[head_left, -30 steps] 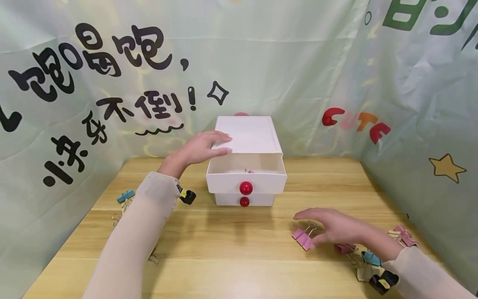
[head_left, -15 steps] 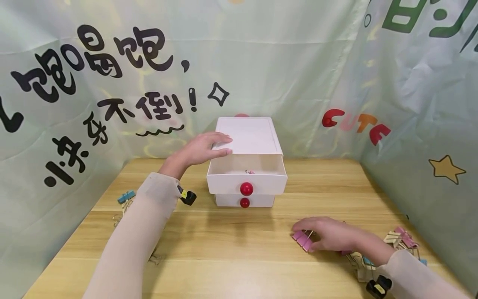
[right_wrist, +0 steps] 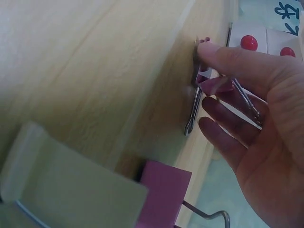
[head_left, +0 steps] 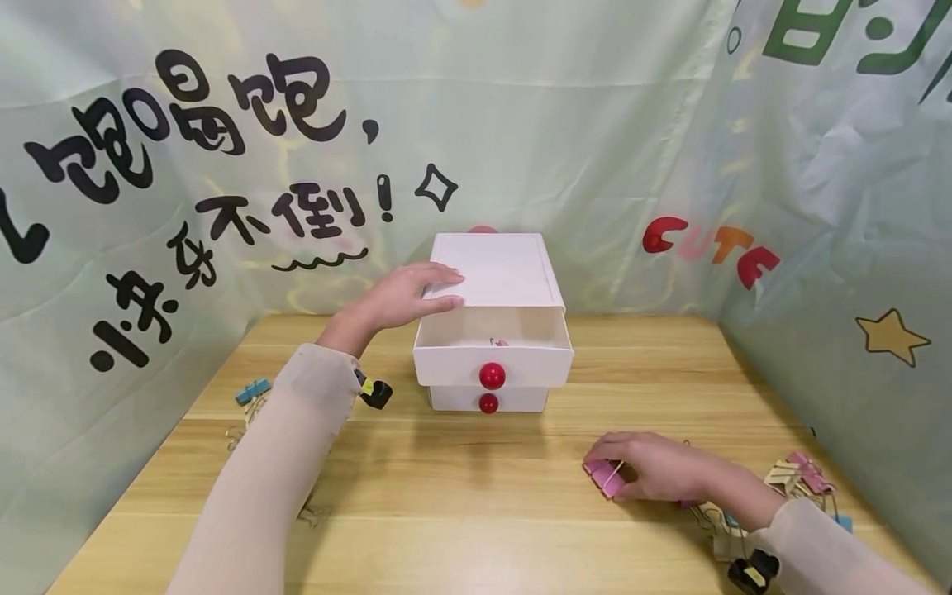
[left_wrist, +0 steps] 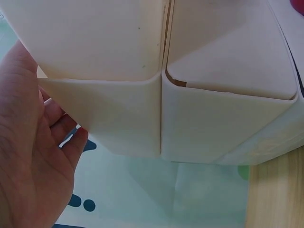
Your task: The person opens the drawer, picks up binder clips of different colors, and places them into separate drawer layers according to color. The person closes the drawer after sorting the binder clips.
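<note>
A white two-drawer box (head_left: 506, 268) stands at the back of the table, with its upper drawer (head_left: 449, 366) pulled out. Inside the drawer a bit of a pink clip (head_left: 501, 342) shows. My left hand (head_left: 394, 296) rests on the box's top left edge, fingers extended; in the left wrist view the hand (left_wrist: 35, 156) lies against the box's side. At the right my right hand (head_left: 662, 467) pinches a pink binder clip (head_left: 606, 479) on the table between thumb and fingers. In the right wrist view this clip (right_wrist: 216, 86) shows its wire handles.
Several binder clips, pink (head_left: 806, 469), cream and blue, lie partly under my right forearm. A blue clip (head_left: 253, 391) and others lie left, partly hidden by my left sleeve (head_left: 275, 463). Red knobs (head_left: 492, 376) front the drawers. Printed cloth (head_left: 521, 124) hangs behind the table.
My right hand has come down onto the pink binder clip, and its fingers have closed on it. The left hand stays on the box.
</note>
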Motion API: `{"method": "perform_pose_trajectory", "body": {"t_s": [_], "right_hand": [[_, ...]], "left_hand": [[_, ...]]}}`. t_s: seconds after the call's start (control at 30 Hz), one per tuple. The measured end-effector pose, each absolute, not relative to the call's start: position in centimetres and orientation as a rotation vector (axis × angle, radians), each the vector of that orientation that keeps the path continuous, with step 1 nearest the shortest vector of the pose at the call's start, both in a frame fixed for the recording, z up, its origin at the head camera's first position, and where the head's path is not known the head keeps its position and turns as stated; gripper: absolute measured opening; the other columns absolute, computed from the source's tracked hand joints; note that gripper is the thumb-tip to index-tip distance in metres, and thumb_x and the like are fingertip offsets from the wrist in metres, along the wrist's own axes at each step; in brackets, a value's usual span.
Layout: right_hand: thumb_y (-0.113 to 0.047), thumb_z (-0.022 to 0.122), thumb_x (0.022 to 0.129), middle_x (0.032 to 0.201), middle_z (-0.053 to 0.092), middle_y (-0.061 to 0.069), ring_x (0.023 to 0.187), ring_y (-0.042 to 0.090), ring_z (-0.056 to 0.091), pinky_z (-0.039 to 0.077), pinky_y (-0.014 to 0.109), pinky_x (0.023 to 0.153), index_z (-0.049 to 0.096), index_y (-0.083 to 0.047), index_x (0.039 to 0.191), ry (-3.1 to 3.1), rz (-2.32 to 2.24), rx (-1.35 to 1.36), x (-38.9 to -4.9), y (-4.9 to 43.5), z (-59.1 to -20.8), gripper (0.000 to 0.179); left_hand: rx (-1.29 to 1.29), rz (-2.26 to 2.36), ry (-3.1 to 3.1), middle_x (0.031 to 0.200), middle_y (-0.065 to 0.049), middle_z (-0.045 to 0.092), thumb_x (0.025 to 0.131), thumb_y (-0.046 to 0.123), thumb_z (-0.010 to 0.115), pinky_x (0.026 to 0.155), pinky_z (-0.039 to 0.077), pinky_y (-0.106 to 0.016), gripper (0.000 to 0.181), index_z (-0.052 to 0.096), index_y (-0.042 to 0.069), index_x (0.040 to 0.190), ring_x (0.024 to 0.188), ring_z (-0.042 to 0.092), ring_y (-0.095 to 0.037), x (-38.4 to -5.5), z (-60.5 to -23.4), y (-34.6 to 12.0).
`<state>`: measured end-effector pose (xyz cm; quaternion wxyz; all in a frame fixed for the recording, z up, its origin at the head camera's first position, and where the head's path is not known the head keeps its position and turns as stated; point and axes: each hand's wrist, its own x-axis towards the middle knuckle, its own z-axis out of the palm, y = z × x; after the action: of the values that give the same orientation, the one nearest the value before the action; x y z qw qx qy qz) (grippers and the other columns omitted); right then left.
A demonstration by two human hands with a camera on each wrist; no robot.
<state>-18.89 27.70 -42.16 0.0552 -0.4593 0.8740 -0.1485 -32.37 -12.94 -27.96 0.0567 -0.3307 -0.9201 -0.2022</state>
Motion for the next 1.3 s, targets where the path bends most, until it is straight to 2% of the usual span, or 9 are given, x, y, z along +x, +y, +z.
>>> {"method": "perform_pose_trajectory", "body": {"t_s": [0.27,0.5,0.8,1.0,1.3], "right_hand": [[-0.023,0.076,0.086,0.119,0.063,-0.005,0.103,0.011,0.06,0.055,0.035,0.083,0.065,-0.01,0.125,2.729,-0.508,-1.391,-18.9,27.7,-41.7,0.042],[-0.037,0.072,0.089,0.121,0.062,-0.009,0.107,0.013,0.061,0.054,0.038,0.086,0.064,-0.015,0.127,2.799,-0.521,-1.314,-18.7,27.9,-40.7,0.044],[-0.042,0.068,0.091,0.122,0.062,-0.011,0.108,0.014,0.062,0.054,0.04,0.087,0.065,-0.017,0.126,2.881,-0.534,-1.336,-18.6,27.8,-39.7,0.043],[-0.04,0.071,0.09,0.121,0.063,-0.008,0.106,0.015,0.063,0.055,0.04,0.084,0.066,-0.016,0.126,2.932,-0.545,-1.395,-18.7,27.9,-38.9,0.043],[-0.033,0.08,0.082,0.116,0.064,-0.011,0.099,0.01,0.063,0.056,0.034,0.076,0.067,-0.018,0.122,3.022,-0.55,-1.46,-18.7,27.8,-37.8,0.045]], "left_hand": [[-1.008,-0.632,-2.778,0.146,0.0,0.048,0.093,0.055,0.058,0.114,0.027,-0.043,0.057,0.058,0.021,0.138,0.137,0.038,-0.02,-32.1,-27.9,-13.0],[-1.003,-0.637,-2.78,0.146,0.0,0.048,0.093,0.055,0.058,0.114,0.026,-0.044,0.057,0.058,0.021,0.138,0.137,0.038,-0.02,-32.0,-28.0,-13.0],[-1.005,-0.648,-2.771,0.146,0.0,0.049,0.093,0.055,0.058,0.114,0.027,-0.044,0.057,0.058,0.02,0.138,0.137,0.038,-0.02,-32.0,-28.0,-13.0],[-0.998,-0.65,-2.775,0.146,0.001,0.049,0.093,0.055,0.058,0.114,0.027,-0.044,0.057,0.058,0.021,0.138,0.137,0.038,-0.02,-32.1,-28.1,-13.0],[-0.997,-0.662,-2.787,0.147,0.0,0.048,0.092,0.057,0.057,0.114,0.027,-0.046,0.059,0.058,0.021,0.138,0.137,0.038,-0.021,-32.2,-28.1,-12.9]]}}
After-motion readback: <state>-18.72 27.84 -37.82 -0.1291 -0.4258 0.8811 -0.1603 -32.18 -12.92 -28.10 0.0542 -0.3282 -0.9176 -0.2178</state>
